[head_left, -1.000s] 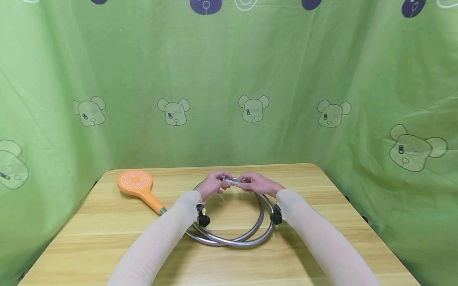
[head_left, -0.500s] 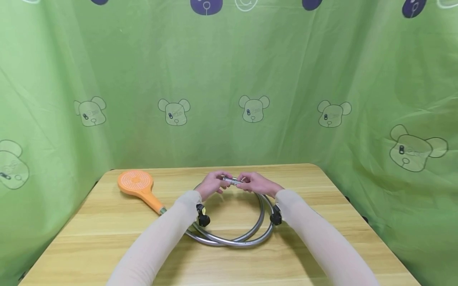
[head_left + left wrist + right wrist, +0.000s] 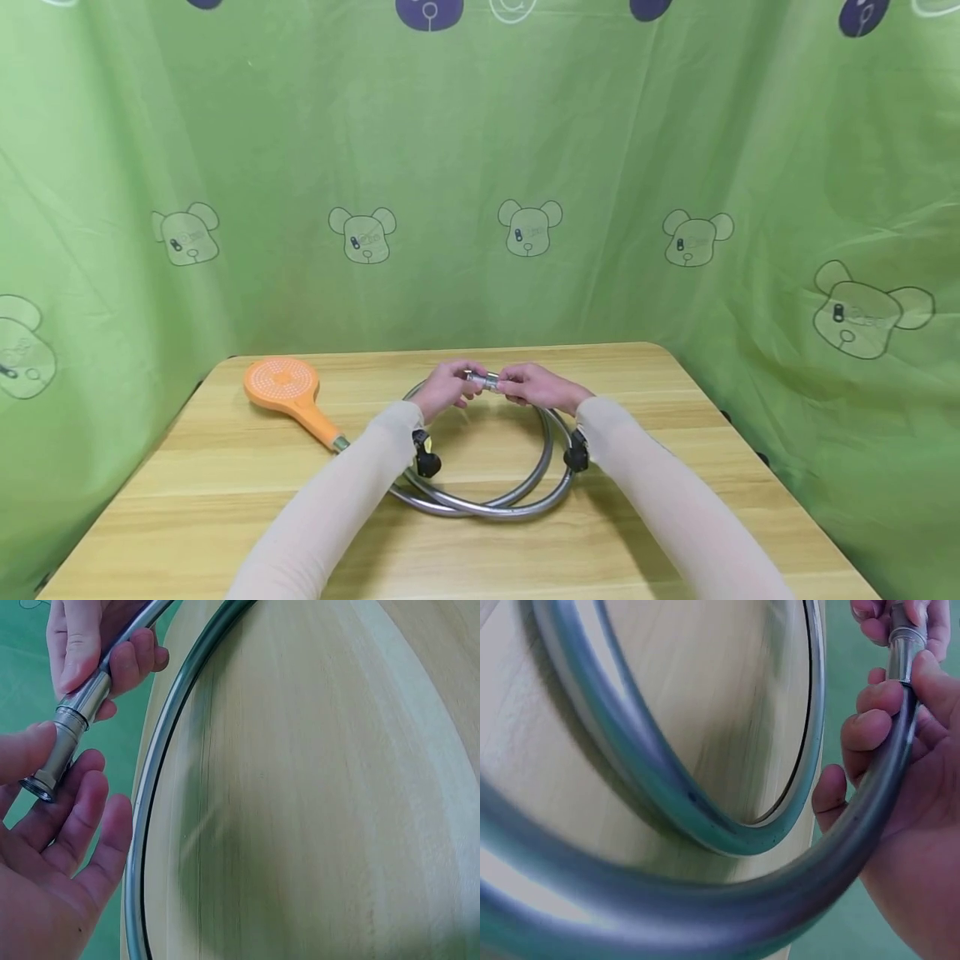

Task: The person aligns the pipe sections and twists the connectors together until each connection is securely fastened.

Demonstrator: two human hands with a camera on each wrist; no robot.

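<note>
My left hand (image 3: pixel 444 387) pinches a short silver metal connector (image 3: pixel 60 754) between thumb and fingers, its other fingers loosely bent in the left wrist view. The connector lines up end to end with the metal collar (image 3: pixel 91 696) of a silver shower hose (image 3: pixel 517 507). Around that collar and the hose just behind it curl the fingers of my right hand (image 3: pixel 540 386). Both hands are near the far side of the table. From the right hand the hose loops down onto the wood, running to an orange shower head (image 3: pixel 281 379) on the left.
The hose coils lie under and between my forearms on the wooden table (image 3: pixel 637 533). A green curtain (image 3: pixel 450 292) with bear prints stands behind the table and on both sides. Each wrist carries a small black camera (image 3: pixel 427 458).
Both hands stay in the same place at the joined metal pieces. My right fingers have shifted very slightly on the hose end. The shower head and hose coils lie still.
</note>
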